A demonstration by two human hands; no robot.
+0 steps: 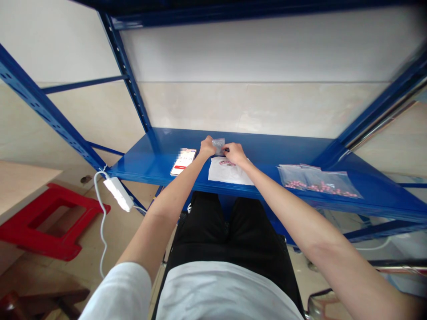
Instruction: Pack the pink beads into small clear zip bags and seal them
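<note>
Left hand and right hand close together above the blue steel shelf, both pinching the upper edges of a small clear plastic bag. Bag upright, just over a white paper sheet. Phone lies flat just left of the left hand. Clear bags of pink beads lie on the shelf, well right.

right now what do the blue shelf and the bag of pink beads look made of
The shelf looks like steel with glossy blue paint: it reflects light, and the uprights have punched holes. The bag looks like thin clear plastic, with shiny creases. The pink beads inside are too small to tell, possibly plastic or glass.
</note>
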